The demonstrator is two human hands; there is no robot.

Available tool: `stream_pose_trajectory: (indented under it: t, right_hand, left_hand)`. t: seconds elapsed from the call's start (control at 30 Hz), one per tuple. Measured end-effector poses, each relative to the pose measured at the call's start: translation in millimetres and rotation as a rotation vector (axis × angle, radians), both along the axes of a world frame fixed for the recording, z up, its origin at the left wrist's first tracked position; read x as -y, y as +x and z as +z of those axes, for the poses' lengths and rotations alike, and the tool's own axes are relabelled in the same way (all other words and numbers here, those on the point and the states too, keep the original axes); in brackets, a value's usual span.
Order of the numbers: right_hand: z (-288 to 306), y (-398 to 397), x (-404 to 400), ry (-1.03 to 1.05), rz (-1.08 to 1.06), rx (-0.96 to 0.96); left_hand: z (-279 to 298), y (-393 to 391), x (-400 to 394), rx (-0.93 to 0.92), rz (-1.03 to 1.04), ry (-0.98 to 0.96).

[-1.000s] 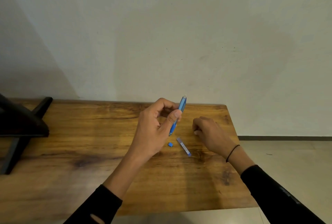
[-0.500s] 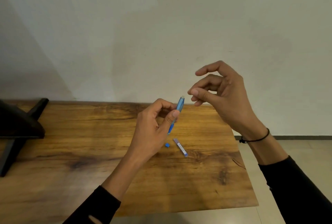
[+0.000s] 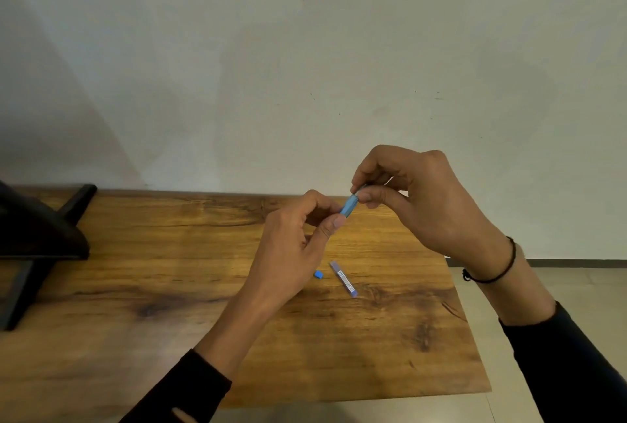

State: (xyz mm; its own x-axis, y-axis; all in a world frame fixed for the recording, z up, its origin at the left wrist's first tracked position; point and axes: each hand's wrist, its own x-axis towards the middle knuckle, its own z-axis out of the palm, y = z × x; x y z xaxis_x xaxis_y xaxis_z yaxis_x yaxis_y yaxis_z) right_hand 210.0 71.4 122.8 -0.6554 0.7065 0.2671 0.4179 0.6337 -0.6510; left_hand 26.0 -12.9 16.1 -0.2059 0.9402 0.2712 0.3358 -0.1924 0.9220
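Observation:
My left hand (image 3: 291, 246) grips a blue mechanical pencil (image 3: 349, 205) above the wooden table (image 3: 169, 287), its top end pointing up and to the right. Only the pencil's upper part shows; the rest is hidden behind my fingers. My right hand (image 3: 424, 205) pinches the pencil's top end between thumb and forefinger. On the table below lie a small blue cap (image 3: 318, 274) and a slim lead tube (image 3: 343, 279), side by side and apart from both hands.
A black stand with slanted legs (image 3: 37, 243) occupies the table's far left. The table's right edge runs close to my right forearm, with tiled floor (image 3: 576, 287) beyond it. A plain wall stands behind the table.
My right hand left the table, rose, then came down onto the pencil's top end and now pinches it. My left hand kept the pencil nearly still.

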Motion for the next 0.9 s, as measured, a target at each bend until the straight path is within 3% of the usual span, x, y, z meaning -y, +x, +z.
stream_pose_trajectory:
  t: [0.2,0.5,0.7,0.9]
  right_hand:
    - [-1.6,-0.3,-2.2,0.040,-0.014,0.117]
    - [-9.0,2.9,-7.3,-0.207,-0.081,0.032]
    - [-21.4,-5.8,-5.0,-0.332,-0.072,-0.255]
    - [-40.3,-21.1,3.3,-0.330,-0.082,-0.312]
  left_hand:
    - [-4.0,-0.8,-1.4,-0.077,-0.018,0.001]
    - [-2.3,-0.3,-0.2,-0.173,0.004,0.048]
    - [11.1,-0.9,-3.0,0.116,-0.060,0.005]
    - [16.9,-3.5,-2.6,0.268,-0.038,-0.022]
